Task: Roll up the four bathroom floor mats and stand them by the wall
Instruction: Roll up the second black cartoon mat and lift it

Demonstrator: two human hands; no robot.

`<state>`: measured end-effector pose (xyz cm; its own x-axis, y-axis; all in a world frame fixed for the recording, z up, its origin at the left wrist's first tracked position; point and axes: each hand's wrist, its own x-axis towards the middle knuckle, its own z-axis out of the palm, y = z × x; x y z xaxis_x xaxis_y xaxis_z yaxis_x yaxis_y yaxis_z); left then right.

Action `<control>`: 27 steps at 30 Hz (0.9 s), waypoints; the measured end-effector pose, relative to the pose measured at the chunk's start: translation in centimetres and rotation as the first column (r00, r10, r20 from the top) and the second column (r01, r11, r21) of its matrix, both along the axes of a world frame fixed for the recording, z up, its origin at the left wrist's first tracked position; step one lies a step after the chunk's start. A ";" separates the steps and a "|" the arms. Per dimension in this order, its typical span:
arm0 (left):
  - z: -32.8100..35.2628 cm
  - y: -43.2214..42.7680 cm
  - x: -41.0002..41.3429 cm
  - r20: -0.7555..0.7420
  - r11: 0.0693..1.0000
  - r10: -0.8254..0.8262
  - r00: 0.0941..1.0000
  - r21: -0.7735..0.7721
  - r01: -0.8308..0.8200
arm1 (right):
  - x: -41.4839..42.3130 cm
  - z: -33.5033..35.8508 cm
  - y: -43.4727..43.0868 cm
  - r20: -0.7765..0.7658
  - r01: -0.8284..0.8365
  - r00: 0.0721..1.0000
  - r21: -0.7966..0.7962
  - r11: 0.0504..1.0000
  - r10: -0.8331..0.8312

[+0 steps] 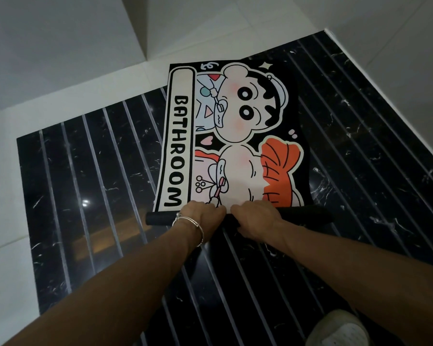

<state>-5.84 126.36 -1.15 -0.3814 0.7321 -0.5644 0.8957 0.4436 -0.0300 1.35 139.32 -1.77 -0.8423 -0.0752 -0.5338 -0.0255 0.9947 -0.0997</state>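
Bathroom floor mat (235, 136) is lying printed face up on the floor (85, 183), a thin rectangular sheet with a matte black ground. It is showing a cartoon child in cream, orange and pink, outlined in thick black lines, and a long cream panel with rounded corners reading BATHROOM in chunky black letters. Its near end is sitting wound into a slim, smooth black roll (160, 219) that is running crosswise and sticking out past both hands, while the far end is lying flat and reaching toward the pale tiles (60, 58).

The left hand (201, 216) and the right hand (258, 218) are gripping the middle of this tube side by side, knuckles up and almost touching. The left fingers (215, 211) are curling tightly over the top of the tube, held close together, their tips pressing down where it meets the flat print. The right fingers (238, 209) are curling over it the same way, with the thumb tucking in at the near side. A thin silvery bracelet (193, 223) is circling the left wrist.

The floor is glossy black marble with white veining, cut by straight, narrow, pale grooves and catching small reflections. Smooth tiles are bordering it. A light-coloured shoe (335, 330) with a rounded toe is resting at the lower right
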 end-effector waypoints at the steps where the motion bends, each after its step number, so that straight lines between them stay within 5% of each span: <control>1: 0.2 0.1 -0.2 0.006 1.000 0.005 1.000 0.008 -0.005 | 0.1 0.0 0.1 -0.022 0.009 1.000 0.000 1.000 -0.009; 4: 0.7 0.3 -0.7 0.008 0.999 0.020 1.000 0.041 -0.020 | -0.1 0.3 0.1 -0.025 0.063 0.998 -0.013 0.998 -0.063; 9: 1.1 -0.1 -0.8 -0.087 0.991 -0.007 0.996 0.133 0.018 | -1.9 1.2 0.9 0.203 0.233 0.960 -0.203 0.951 -0.192; 15: 1.6 0.6 -2.1 -0.014 0.999 0.004 1.000 0.044 -0.004 | -0.7 1.0 0.8 -0.020 0.137 0.990 -0.054 0.989 -0.138; 21: 1.2 0.3 -1.6 -0.102 0.986 -0.004 0.995 0.166 0.021 | -1.6 1.6 1.6 0.173 0.277 0.953 -0.152 0.949 -0.250; 27: 1.6 1.1 -2.6 0.040 1.000 0.006 0.999 -0.001 -0.006 | -0.6 0.7 1.2 -0.008 0.175 0.984 -0.062 0.983 -0.176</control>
<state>-8.49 127.46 0.46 -0.3630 0.7291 -0.5802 0.8936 0.4489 0.0050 0.77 140.54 -1.07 -0.8525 0.0422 -0.5210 0.1469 0.9759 -0.1615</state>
